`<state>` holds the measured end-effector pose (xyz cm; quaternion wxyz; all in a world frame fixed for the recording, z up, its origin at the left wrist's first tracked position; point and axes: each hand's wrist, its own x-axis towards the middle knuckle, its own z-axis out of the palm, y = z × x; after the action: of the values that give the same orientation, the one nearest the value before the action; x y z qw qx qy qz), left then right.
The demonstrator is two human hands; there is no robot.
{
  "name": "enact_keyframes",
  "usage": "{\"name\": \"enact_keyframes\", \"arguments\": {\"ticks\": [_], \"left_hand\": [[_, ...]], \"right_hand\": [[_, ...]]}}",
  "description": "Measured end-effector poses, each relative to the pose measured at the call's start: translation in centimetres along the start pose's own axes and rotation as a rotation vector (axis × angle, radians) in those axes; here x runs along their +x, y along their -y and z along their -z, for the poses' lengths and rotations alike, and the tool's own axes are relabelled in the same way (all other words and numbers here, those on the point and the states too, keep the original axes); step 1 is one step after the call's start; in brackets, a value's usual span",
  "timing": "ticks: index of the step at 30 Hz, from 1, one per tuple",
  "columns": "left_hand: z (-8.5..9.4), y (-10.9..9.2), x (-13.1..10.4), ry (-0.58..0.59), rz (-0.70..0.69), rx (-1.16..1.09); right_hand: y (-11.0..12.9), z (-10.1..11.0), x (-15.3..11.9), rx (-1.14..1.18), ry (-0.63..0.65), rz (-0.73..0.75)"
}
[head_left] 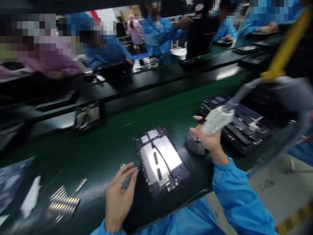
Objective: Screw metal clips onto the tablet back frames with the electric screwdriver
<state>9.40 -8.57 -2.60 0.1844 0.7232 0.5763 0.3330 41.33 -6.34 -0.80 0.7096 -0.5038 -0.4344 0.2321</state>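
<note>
An opened tablet-like device (160, 156) lies on the green work surface (117, 130), its silver inner plates and a black cable showing. Just left of it is my left hand (121, 192), thumb and fingertips curled toward each other around a small part (122, 166) that is too blurred to name. My right hand (210, 137) is wrapped round a pale tool (218, 120) with a grey hose or cable at its far end. Below that hand sits a round dark dish (195, 143), partly covered by the fingers.
Small metal strips (65, 202), a white piece (31, 197) and a clear bag (12, 182) lie at the left. Stacked open devices (239, 124) stand at the right. A yellow bar (286, 45) hangs there. Beyond a raised ledge, several people in blue or pink work.
</note>
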Motion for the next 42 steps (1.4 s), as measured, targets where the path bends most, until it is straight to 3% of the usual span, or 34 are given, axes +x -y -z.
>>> {"name": "enact_keyframes", "arguments": {"ticks": [4,8,11,14,21,24,31,42], "left_hand": [[-0.1,1.8,2.2,0.099,0.286,-0.269],[-1.6,1.7,3.7,0.181,0.512,-0.552],[-2.4,1.6,4.6,0.232,0.467,-0.563],[-3.0,2.3,5.3,0.172,0.412,-0.531],[-4.1,2.9,6.0,0.106,0.420,-0.535],[-4.0,2.6,6.3,0.164,0.482,-0.582],[-2.8,2.5,7.9,0.426,0.650,-0.653],[-2.6,2.2,7.9,0.442,0.713,-0.647]], "right_hand": [[1.8,-2.8,-0.8,0.148,0.169,0.004],[3.2,-7.2,-2.2,0.233,0.330,-0.044],[3.8,-10.3,-3.0,0.306,0.437,-0.118],[3.9,-12.8,-3.5,0.335,0.520,-0.178],[2.2,-17.1,-3.8,0.232,0.549,-0.206],[1.2,-18.1,-4.0,0.197,0.558,-0.209],[-0.2,-19.1,-4.5,0.158,0.569,-0.210],[-0.5,-19.3,-4.7,0.127,0.582,-0.197]]}}
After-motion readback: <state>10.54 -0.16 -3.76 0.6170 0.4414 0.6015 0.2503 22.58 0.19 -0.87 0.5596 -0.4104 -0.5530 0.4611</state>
